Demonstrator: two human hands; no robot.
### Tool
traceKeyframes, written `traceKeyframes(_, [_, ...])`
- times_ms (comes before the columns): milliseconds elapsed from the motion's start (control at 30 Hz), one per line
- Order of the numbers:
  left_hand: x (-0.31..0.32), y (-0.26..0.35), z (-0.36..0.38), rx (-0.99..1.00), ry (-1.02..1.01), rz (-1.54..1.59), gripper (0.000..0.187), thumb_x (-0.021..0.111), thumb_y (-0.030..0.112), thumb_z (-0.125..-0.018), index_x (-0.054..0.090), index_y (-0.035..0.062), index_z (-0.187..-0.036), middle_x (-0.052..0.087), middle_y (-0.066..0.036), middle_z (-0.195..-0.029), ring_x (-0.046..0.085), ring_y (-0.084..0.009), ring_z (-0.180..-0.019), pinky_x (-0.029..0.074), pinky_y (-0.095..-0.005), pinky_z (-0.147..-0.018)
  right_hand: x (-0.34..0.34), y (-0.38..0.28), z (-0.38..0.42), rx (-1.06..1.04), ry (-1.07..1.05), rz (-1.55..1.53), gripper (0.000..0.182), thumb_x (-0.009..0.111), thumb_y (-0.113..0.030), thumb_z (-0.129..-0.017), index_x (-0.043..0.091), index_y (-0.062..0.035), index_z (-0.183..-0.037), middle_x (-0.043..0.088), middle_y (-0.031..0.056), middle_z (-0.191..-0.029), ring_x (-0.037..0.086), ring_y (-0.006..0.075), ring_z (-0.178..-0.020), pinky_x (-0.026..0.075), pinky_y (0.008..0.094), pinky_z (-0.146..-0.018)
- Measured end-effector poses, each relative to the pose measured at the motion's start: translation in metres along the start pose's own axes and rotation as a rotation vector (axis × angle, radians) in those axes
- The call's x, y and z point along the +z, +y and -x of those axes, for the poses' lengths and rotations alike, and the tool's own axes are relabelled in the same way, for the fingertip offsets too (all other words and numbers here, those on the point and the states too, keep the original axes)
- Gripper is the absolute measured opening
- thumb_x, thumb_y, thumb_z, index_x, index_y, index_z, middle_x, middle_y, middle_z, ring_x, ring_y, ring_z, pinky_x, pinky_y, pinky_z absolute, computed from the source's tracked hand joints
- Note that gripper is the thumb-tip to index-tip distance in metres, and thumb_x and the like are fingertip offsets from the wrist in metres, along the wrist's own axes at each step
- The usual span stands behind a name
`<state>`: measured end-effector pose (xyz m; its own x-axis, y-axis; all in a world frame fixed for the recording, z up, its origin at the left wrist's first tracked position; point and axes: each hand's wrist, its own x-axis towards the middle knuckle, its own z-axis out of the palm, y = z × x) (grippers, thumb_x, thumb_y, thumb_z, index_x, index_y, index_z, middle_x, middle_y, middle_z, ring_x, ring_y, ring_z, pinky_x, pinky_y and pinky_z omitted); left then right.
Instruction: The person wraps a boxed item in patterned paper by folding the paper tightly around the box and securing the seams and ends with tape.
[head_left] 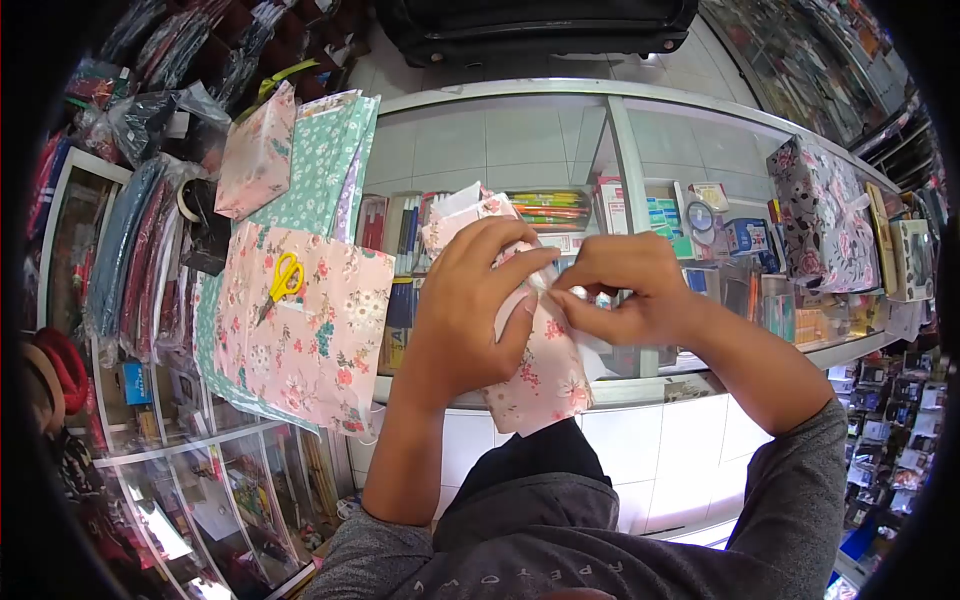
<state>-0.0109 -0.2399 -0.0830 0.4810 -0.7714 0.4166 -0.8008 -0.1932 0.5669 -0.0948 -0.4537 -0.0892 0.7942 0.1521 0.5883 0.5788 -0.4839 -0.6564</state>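
Note:
In front of my body, pink floral wrapping paper [545, 375] is folded into a long packet, slightly tilted, its far end loose and uneven. My left hand [470, 305] grips the packet from the left, thumb and fingers curled over it. At the packet's right edge, my right hand [625, 290] is closed in a pinch. Something small, pale and shiny shows near its fingertips, too small to name. On the left, yellow-handled scissors [287, 277] lie on a flat pink floral sheet [330, 340].
A glass display counter [480, 105] holding pens and boxed goods is below my hands. Green floral sheets [318, 160], a pink floral bag [255, 160] and a black tape dispenser [207, 235] are left. A grey floral gift box [820, 215] stands right. Wrapped garments [150, 260] hang left.

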Motion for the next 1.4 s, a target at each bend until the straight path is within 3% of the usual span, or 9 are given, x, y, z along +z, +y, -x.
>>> traceKeyframes(100, [0.000, 0.000, 0.000, -0.006, 0.009, 0.018, 0.041, 0.067, 0.009, -0.078, 0.073, 0.0050, -0.118, 0.065, -0.017, -0.126, 0.059, -0.0388, -0.125, 0.046, -0.0502, -0.109, -0.004, -0.004, 0.000, 0.014, 0.006, -0.072, 0.008, 0.081, -0.004, -0.081, 0.075, -0.0019, -0.086, 0.067, 0.0050, -0.072, 0.059, 0.0118, -0.057, 0.044, 0.0251, -0.050])
traceKeyframes(200, [-0.004, 0.002, -0.002, -0.011, -0.016, 0.019, 0.045, 0.068, 0.010, -0.077, 0.072, 0.0056, -0.122, 0.065, -0.017, -0.127, 0.059, -0.0384, -0.126, 0.045, -0.0494, -0.111, -0.007, -0.005, 0.000, 0.299, 0.155, -0.087, 0.011, 0.080, -0.006, -0.079, 0.072, -0.0015, -0.085, 0.062, 0.0054, -0.069, 0.053, 0.0158, -0.055, 0.040, 0.0284, -0.052])
traceKeyframes(333, [-0.008, 0.008, -0.004, -0.068, 0.006, 0.066, 0.046, 0.067, 0.011, -0.081, 0.070, 0.0023, -0.125, 0.065, -0.019, -0.127, 0.060, -0.0393, -0.124, 0.045, -0.0474, -0.111, -0.014, 0.009, -0.003, 0.368, 0.109, 0.488, 0.014, 0.081, -0.013, -0.078, 0.075, -0.0077, -0.089, 0.065, 0.0036, -0.072, 0.061, 0.0215, -0.069, 0.049, 0.0364, -0.064])
traceKeyframes(367, [-0.009, 0.008, -0.004, -0.095, 0.016, 0.099, 0.047, 0.068, 0.010, -0.081, 0.069, 0.0023, -0.127, 0.065, -0.019, -0.128, 0.060, -0.0391, -0.125, 0.044, -0.0467, -0.112, -0.016, 0.007, -0.006, 0.473, 0.079, 0.461, 0.018, 0.082, -0.016, -0.078, 0.075, -0.0093, -0.092, 0.065, 0.0033, -0.074, 0.063, 0.0241, -0.077, 0.052, 0.0394, -0.069])
traceKeyframes(633, [-0.019, 0.017, -0.008, -0.210, 0.037, 0.204, 0.038, 0.068, 0.005, -0.091, 0.066, -0.0022, -0.128, 0.063, -0.022, -0.137, 0.051, -0.0395, -0.144, 0.040, -0.0463, -0.119, -0.026, 0.015, -0.010, 0.367, 0.114, 0.342, 0.014, 0.077, -0.015, -0.080, 0.074, -0.0074, -0.092, 0.067, 0.0055, -0.077, 0.064, 0.0258, -0.078, 0.053, 0.0396, -0.068])
traceKeyframes(900, [-0.053, 0.035, 0.004, -0.276, 0.044, 0.254, 0.041, 0.070, 0.002, -0.088, 0.067, -0.0008, -0.129, 0.063, -0.021, -0.138, 0.052, -0.0393, -0.144, 0.041, -0.0466, -0.120, -0.028, 0.012, -0.022, 0.226, 0.105, 0.270, 0.012, 0.079, -0.013, -0.080, 0.075, -0.0061, -0.090, 0.069, 0.0070, -0.078, 0.061, 0.0255, -0.072, 0.050, 0.0386, -0.062])
traceKeyframes(1100, [-0.090, 0.029, 0.042, -0.338, 0.241, 0.205, 0.041, 0.070, -0.004, -0.085, 0.069, -0.0010, -0.126, 0.066, -0.020, -0.135, 0.055, -0.0374, -0.142, 0.042, -0.0453, -0.119, -0.014, -0.006, -0.041, 0.126, -0.022, 0.390, 0.018, 0.088, -0.009, -0.074, 0.075, -0.0076, -0.086, 0.069, 0.0050, -0.078, 0.061, 0.0235, -0.070, 0.051, 0.0367, -0.061])
traceKeyframes(1267, [-0.146, 0.011, 0.085, -0.433, 0.444, 0.042, 0.035, 0.070, -0.002, -0.085, 0.071, -0.0010, -0.120, 0.067, -0.019, -0.131, 0.060, -0.0354, -0.134, 0.045, -0.0432, -0.114, 0.011, -0.055, -0.117, 0.052, -0.156, 0.310, 0.014, 0.086, -0.010, -0.078, 0.074, -0.0075, -0.085, 0.070, 0.0065, -0.084, 0.067, 0.0263, -0.078, 0.054, 0.0385, -0.069])
traceKeyframes(1400, [-0.181, -0.025, 0.118, -0.631, 0.577, -0.025, 0.048, 0.069, -0.004, -0.089, 0.060, 0.0008, -0.137, 0.058, -0.018, -0.146, 0.055, -0.0299, -0.140, 0.043, -0.0423, -0.118, 0.068, -0.065, -0.182, 0.041, -0.325, 0.158, 0.012, 0.083, -0.009, -0.082, 0.074, -0.0032, -0.088, 0.070, 0.0112, -0.081, 0.066, 0.0298, -0.075, 0.053, 0.0395, -0.070])
